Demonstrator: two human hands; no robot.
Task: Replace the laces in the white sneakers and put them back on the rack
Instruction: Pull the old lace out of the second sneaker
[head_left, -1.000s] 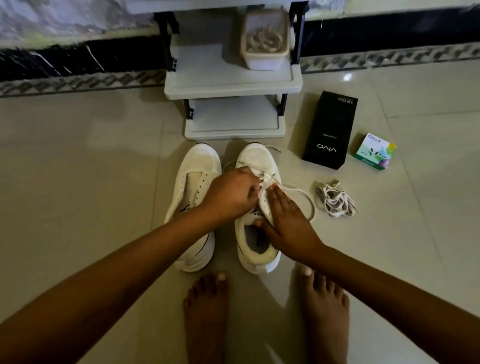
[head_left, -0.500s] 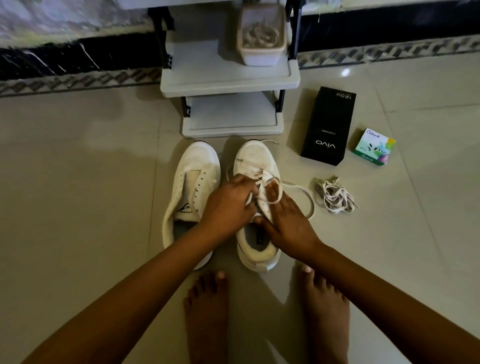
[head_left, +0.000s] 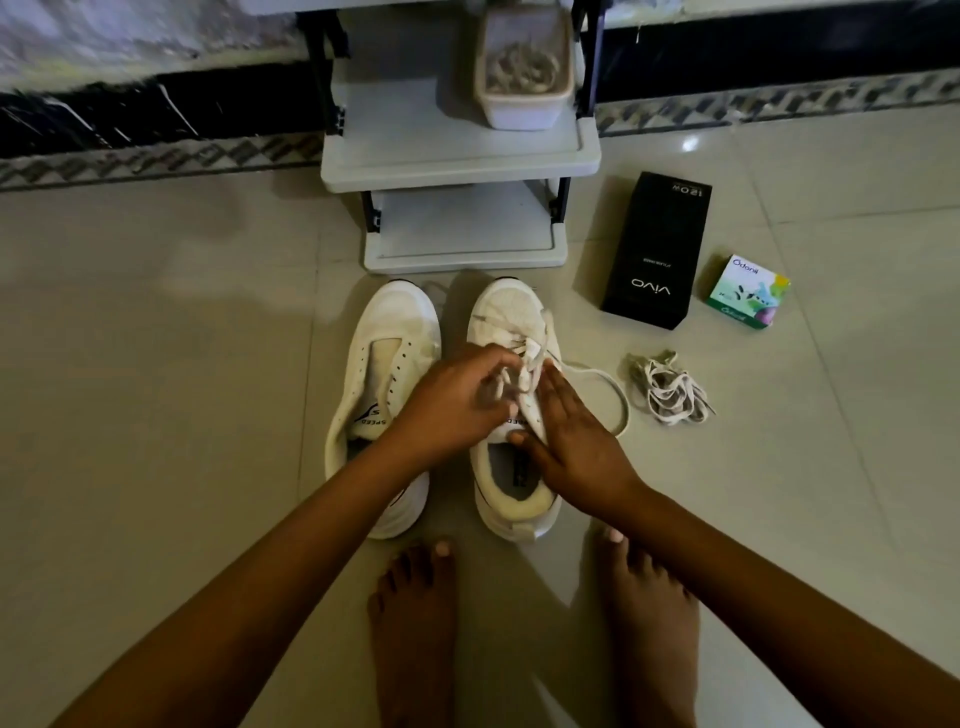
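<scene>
White sneakers (head_left: 400, 317) stand on the tiled floor at six o'clock from the grey plastic rack (head_left: 457, 156). The laceless sneaker (head_left: 384, 364) waits on the left. The left hand (head_left: 452, 410) has its grip pinched on the flat white lace (head_left: 532, 353) of the part-laced sneaker (head_left: 511, 312). At three o'clock the right hand (head_left: 576, 447) lies straight-fingered on that shoe, holding nothing. Best to steady the shoe, keep the lace untwisted and pull evenly.

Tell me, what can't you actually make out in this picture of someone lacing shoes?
Head view:
- Fingertips of the left hand, holding the lace: motion-blurred, so the eyelet being threaded is unclear.
- Upper eyelets of the laced sneaker: covered by that hand and the right hand.
- Upper part of the rack: cut off by the top edge.
- Contents of the tub: dim and blurred.
</scene>
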